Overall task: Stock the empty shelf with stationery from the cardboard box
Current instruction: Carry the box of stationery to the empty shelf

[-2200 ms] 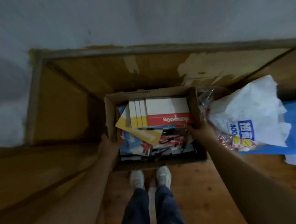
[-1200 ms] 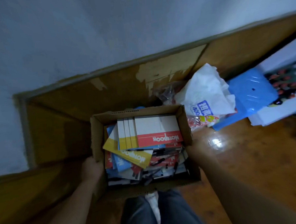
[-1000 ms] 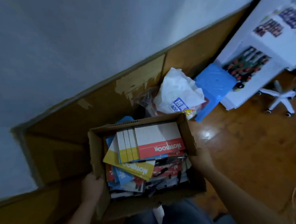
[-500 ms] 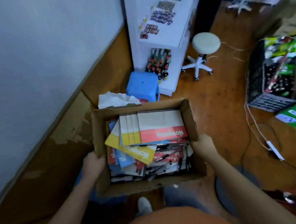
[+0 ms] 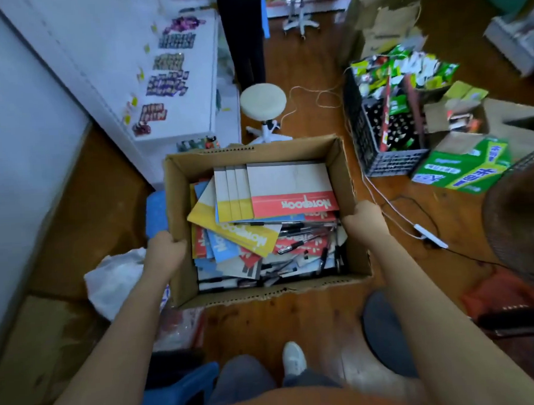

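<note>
You carry the cardboard box (image 5: 266,295) in front of your body, above the wooden floor (image 5: 324,320), and you hold it from both sides because it is wide and loaded, so one hand alone could not keep it level. Your left hand (image 5: 166,251) grips the left wall near its top edge, and your right hand (image 5: 364,217) grips the right wall in the same way; on both hands the fingers are curled and clamped on the cardboard, though the fingertips go under or behind the walls and I cannot tell exactly how deep they reach. The stationery lies between your two hands, inside the box: a red-and-white notebook (image 5: 291,190) on top, toward the far side, a yellow notebook (image 5: 239,231) tilted under it, and loose pens (image 5: 302,244) nearer to you, close to the right wall. None of it touches your fingers; only the cardboard does. The white shelf unit (image 5: 148,94) stands ahead on your left, near the box, with a round stool (image 5: 263,101) beside it. In my judgement you are bringing the box to the shelf and nothing is stocked yet.
</note>
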{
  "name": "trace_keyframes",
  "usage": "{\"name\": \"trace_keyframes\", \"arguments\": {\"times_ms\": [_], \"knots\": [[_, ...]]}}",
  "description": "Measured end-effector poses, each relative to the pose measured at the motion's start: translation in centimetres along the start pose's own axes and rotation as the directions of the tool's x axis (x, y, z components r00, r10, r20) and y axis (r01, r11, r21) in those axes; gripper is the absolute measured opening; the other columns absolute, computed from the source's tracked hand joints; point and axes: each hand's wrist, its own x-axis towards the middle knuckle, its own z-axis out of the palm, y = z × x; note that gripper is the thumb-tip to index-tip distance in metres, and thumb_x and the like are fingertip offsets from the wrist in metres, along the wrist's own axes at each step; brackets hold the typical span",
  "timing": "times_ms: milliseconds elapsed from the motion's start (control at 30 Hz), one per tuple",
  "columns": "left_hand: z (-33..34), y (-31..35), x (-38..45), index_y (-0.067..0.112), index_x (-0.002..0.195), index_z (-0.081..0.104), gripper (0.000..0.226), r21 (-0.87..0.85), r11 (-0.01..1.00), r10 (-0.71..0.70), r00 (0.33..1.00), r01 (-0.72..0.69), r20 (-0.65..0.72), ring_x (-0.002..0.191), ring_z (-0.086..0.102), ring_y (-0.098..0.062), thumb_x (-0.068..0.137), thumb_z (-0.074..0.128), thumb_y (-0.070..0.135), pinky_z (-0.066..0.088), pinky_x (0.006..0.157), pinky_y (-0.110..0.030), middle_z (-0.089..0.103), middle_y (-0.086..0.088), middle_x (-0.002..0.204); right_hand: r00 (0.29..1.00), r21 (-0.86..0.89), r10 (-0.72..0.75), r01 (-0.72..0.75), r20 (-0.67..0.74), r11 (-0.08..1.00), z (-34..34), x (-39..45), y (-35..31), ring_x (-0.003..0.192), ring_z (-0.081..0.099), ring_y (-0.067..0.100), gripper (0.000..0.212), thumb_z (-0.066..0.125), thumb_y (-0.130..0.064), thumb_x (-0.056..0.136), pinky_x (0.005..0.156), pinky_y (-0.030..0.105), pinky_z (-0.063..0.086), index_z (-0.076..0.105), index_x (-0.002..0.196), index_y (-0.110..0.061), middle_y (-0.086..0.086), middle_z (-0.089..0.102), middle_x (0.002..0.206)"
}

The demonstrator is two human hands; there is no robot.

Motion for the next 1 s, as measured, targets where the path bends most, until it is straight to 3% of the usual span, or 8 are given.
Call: {"name": "trace_keyframes", "arguments": {"times_ms": [100,200,367,500,700,867,1000], "knots": [[0.9,4.5,3.5,-0.010,0.080,0.058,0.028,0.044,0.995,0.092,0.995,-0.094,0.044,0.075,0.057,-0.039,0.092,0.059,0.015,0.038,0.062,-0.037,0.057,-0.027,0.078,0.998,0.024,0.057,-0.056,-0.037,0.998,-2.0,2.5,0.8,0.059,0.050,0.026,0.010,0.056,-0.001,0.077,0.046,0.024,0.030,0.050,0.069,-0.003,0.010,0.053,0.068],[2.0,8.6,6.8,-0.004,0.069,0.052,0.027,0.064,0.984,0.162,0.984,-0.167,0.079,0.069,0.052,-0.034,0.090,0.058,0.012,0.032,0.058,-0.034,0.051,-0.022,0.068,0.992,0.048,0.084,-0.080,-0.092,0.996,-3.5,5.2,1.2,0.065,0.055,0.029,0.007,0.056,-0.003,0.076,0.047,0.026,0.033,0.053,0.070,-0.001,0.013,0.057,0.072],[4.0,14.8,12.9,-0.010,0.076,0.059,0.021,0.050,0.975,0.207,0.965,-0.217,0.161,0.069,0.057,-0.040,0.087,0.058,0.009,0.034,0.056,-0.034,0.056,-0.025,0.070,0.978,0.054,0.152,-0.146,-0.145,0.988,-5.5,10.4,0.4,0.063,0.052,0.031,0.015,0.058,-0.001,0.075,0.050,0.028,0.036,0.048,0.065,-0.002,0.011,0.051,0.066],[5.1,19.7,17.8,0.010,0.063,0.038,0.030,0.062,0.961,0.251,0.947,-0.268,0.203,0.057,0.040,-0.024,0.085,0.057,0.004,0.026,0.053,-0.032,0.038,-0.013,0.061,0.963,0.046,0.206,-0.201,-0.175,0.979,-7.7,14.6,-1.5,0.062,0.049,0.030,0.016,0.056,0.001,0.077,0.053,0.030,0.037,0.046,0.065,-0.003,0.011,0.050,0.067],[6.5,27.9,23.9,0.012,0.065,0.034,0.031,0.107,0.942,0.282,0.922,-0.319,0.266,0.055,0.039,-0.022,0.085,0.056,0.004,0.024,0.052,-0.029,0.037,-0.009,0.063,0.936,0.037,0.247,-0.246,-0.251,0.969,-11.2,20.6,-3.1,0.062,0.045,0.029,0.015,0.055,0.002,0.076,0.057,0.031,0.037,0.045,0.065,-0.001,0.013,0.048,0.068],[9.3,34.8,28.2,0.006,0.067,0.044,0.025,0.176,0.919,0.296,0.911,-0.354,0.286,0.063,0.047,-0.025,0.088,0.057,0.006,0.032,0.052,-0.030,0.048,-0.010,0.070,0.922,0.038,0.287,-0.287,-0.260,0.957,-14.1,26.7,-2.8,0.067,0.049,0.030,0.012,0.056,0.001,0.077,0.058,0.031,0.039,0.047,0.070,-0.001,0.010,0.048,0.069],[12.7,40.9,31.8,0.006,0.068,0.047,0.024,0.200,0.917,0.281,0.913,-0.346,0.295,0.065,0.049,-0.025,0.089,0.058,0.007,0.033,0.054,-0.031,0.050,-0.011,0.072,0.924,0.031,0.294,-0.295,-0.246,0.955,-16.9,33.6,-2.1,0.059,0.047,0.027,0.014,0.053,0.002,0.077,0.052,0.035,0.042,0.045,0.066,0.001,0.011,0.046,0.064]]}}
